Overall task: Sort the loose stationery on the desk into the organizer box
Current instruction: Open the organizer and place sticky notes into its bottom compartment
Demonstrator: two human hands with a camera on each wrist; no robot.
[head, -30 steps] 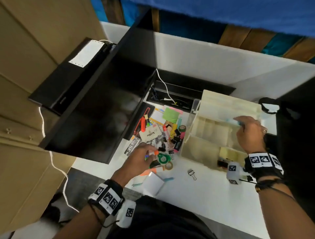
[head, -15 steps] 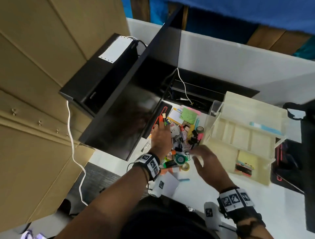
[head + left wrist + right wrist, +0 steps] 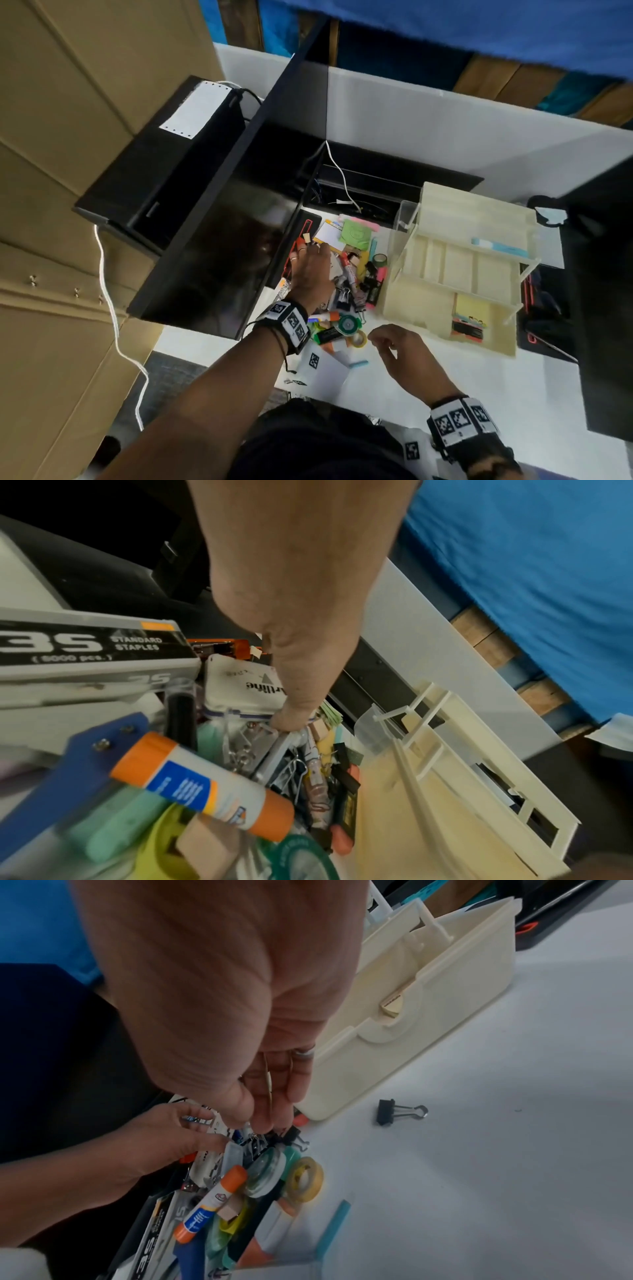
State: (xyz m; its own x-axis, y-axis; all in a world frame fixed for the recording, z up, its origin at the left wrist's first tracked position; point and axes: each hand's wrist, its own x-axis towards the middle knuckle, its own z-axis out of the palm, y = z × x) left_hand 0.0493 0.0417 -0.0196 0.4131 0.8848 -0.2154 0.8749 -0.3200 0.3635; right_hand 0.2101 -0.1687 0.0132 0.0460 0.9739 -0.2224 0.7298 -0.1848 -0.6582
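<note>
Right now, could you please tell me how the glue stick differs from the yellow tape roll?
The glue stick is a straight tube, white with orange ends; the yellow tape roll is a translucent ring. The glue stick lies atop other items in the pile; the yellow tape roll sits at the pile's edge. Both are outside the organizer box, unheld.

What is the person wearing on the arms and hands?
Both arms are bare, without sleeves. Each wrist carries a black band with white squares printed with black coded markers: left wrist band, right wrist band. The left hand has rings on several fingers; the right hand shows one ring.
</note>
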